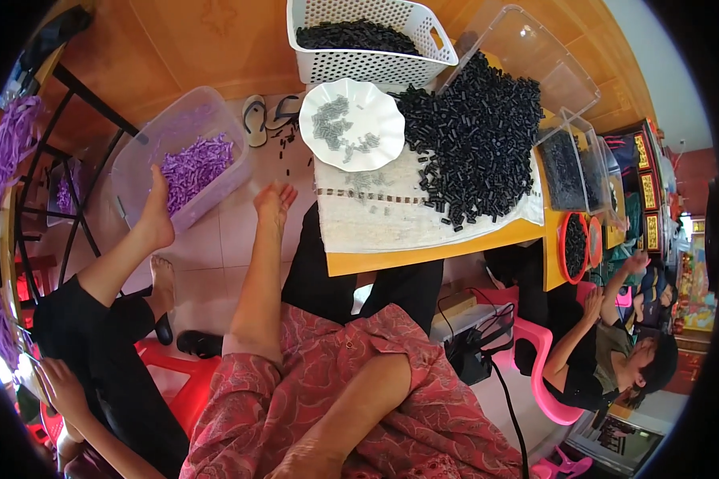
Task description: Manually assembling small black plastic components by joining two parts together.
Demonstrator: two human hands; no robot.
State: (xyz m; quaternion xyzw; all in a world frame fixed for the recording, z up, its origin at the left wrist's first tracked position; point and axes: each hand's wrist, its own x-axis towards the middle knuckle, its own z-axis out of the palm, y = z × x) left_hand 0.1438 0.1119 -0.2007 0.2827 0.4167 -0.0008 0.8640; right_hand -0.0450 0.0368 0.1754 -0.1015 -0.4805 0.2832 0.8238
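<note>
My left hand is held out over the floor, just left of the table's edge. Its fingers are stretched out and nothing shows in them. My right hand lies across my lap at the lower edge, its fingers cut off from view. Nearest my left hand on the table is a white scalloped plate with small grey translucent pieces on it. A few similar pieces lie on the white cloth below the plate. Right of it spreads a large heap of short black tubes.
Behind the plate stands a white perforated basket of black pieces. A clear tub with purple pieces sits on the floor at left, beside another person's bare foot. Sandals lie nearby. Rightward are a red bowl and a seated person.
</note>
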